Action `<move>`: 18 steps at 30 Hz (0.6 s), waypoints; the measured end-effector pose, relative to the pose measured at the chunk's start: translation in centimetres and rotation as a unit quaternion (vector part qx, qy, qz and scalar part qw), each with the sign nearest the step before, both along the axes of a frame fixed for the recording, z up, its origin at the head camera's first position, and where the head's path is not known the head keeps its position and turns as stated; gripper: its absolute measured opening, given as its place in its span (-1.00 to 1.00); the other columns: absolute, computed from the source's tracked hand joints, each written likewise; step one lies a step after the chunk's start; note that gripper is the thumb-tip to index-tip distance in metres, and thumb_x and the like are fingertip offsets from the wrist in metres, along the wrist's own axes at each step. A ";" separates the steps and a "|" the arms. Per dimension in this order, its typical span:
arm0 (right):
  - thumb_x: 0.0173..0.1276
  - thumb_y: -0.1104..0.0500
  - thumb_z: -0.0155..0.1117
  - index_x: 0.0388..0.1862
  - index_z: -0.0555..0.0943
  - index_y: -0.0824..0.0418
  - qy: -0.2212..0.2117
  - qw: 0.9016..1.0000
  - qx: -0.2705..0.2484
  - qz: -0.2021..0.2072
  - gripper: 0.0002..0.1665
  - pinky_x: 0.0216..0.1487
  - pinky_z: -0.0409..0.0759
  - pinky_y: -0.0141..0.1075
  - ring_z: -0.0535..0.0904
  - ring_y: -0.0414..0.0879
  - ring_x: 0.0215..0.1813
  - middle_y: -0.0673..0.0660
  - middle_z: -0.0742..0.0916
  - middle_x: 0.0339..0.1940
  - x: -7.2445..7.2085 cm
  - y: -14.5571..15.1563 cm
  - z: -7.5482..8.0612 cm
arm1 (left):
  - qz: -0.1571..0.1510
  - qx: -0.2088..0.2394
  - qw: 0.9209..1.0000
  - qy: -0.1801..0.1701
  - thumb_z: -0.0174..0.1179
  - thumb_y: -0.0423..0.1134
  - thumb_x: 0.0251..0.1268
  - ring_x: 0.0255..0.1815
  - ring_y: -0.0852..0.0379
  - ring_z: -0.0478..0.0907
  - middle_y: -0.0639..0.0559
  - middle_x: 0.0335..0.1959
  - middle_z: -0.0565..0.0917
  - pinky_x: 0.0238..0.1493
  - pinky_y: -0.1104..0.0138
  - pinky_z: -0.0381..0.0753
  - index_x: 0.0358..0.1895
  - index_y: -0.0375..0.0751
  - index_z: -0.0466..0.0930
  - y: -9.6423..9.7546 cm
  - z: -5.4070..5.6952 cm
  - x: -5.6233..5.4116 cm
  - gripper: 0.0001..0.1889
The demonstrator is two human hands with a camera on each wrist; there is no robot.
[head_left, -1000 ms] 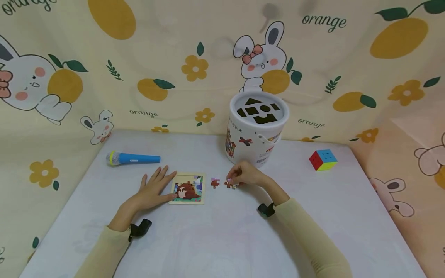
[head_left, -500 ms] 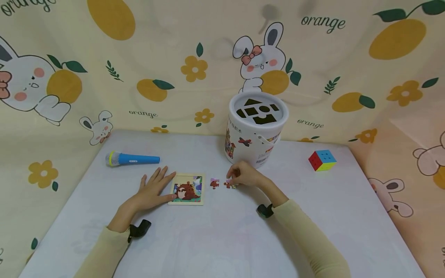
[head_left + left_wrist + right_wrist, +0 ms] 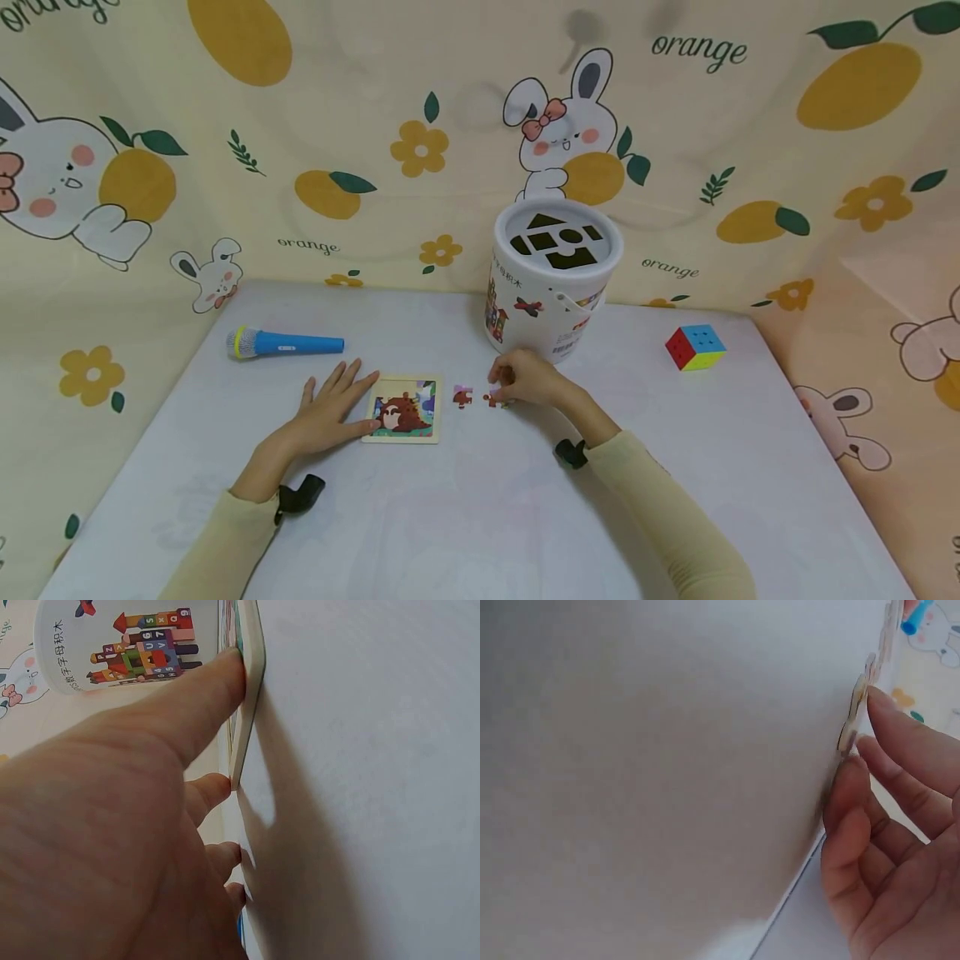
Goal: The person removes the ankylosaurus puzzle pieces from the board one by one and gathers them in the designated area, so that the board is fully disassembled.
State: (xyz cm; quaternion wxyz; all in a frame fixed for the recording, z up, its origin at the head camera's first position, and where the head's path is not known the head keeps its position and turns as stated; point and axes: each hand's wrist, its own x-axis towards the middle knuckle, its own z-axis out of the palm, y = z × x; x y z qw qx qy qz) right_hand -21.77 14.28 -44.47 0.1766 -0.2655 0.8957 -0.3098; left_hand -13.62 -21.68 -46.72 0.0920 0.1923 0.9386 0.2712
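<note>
Lettering saying "orange" repeats across the backdrop in the head view. Puzzle frame sits just left of center, left hand spread out with its thumb on the edge. Slim gap of table, then one loose piece, then another piece half hidden by the right hand. Left wrist cam: bucket, upper left, reads 数字字母积木 sideways; puzzle frame's cut off up top. Right wrist cam: edge-on piece upper right, curled fingers at it, can't tell if they're actually gripping.

One framed puzzle, loose pieces (two-plus), one microphone, one bucket, one cube
</note>
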 end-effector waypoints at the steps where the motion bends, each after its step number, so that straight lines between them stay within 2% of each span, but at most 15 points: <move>1: 0.12 0.25 0.57 -0.29 0.70 0.26 0.009 1.000 0.008 0.002 -0.78 -0.32 0.48 -0.34 0.48 -0.18 -0.41 -0.03 0.61 -0.54 0.0 -0.1 0.1 | 0.000 -0.001 1.000 0.001 0.25 0.10 0.34 0.57 -0.41 -0.25 -0.38 0.58 -0.06 0.32 -0.44 -0.43 0.55 -0.21 0.15 0.0 0.0 0.0 -0.16; 6: 0.14 0.22 0.56 -0.29 0.71 0.19 0.025 0.999 0.012 0.027 -0.81 -0.33 0.47 -0.36 0.48 -0.19 -0.39 -0.05 0.62 -0.52 -0.3 -1.2 0.2 | 0.001 0.000 1.000 0.002 0.25 0.11 0.34 0.57 -0.42 -0.25 -0.39 0.58 -0.06 0.32 -0.45 -0.43 0.55 -0.21 0.16 0.1 0.0 -0.1 -0.16; 12: 0.27 0.32 0.42 -0.17 0.72 0.23 -0.016 0.995 -0.035 0.091 -0.85 -0.27 0.50 -0.37 0.50 -0.15 -0.31 -0.02 0.64 -0.40 -1.0 -4.7 0.7 | 0.001 0.000 1.000 0.001 0.24 0.15 0.33 0.57 -0.42 -0.26 -0.38 0.59 -0.07 0.32 -0.44 -0.45 0.55 -0.20 0.15 0.0 -0.4 -0.1 -0.14; 15: 0.27 0.34 0.42 -0.12 0.72 0.25 -0.030 0.993 -0.039 0.112 -0.81 -0.22 0.50 -0.38 0.49 -0.13 -0.25 0.02 0.65 -0.32 -1.4 -6.6 0.9 | 0.003 -0.004 1.000 0.001 0.24 0.16 0.33 0.57 -0.42 -0.26 -0.37 0.59 -0.07 0.32 -0.44 -0.45 0.56 -0.19 0.15 -0.1 -0.6 -0.2 -0.14; 18: 0.25 0.35 0.44 -0.11 0.74 0.24 -0.033 0.991 -0.021 0.130 -0.78 -0.16 0.48 -0.39 0.48 -0.11 -0.19 0.09 0.63 -0.23 -1.6 -8.4 0.9 | 0.004 -0.004 1.000 0.001 0.23 0.17 0.33 0.57 -0.42 -0.26 -0.38 0.59 -0.07 0.31 -0.45 -0.44 0.55 -0.18 0.15 -0.1 -0.7 -0.3 -0.14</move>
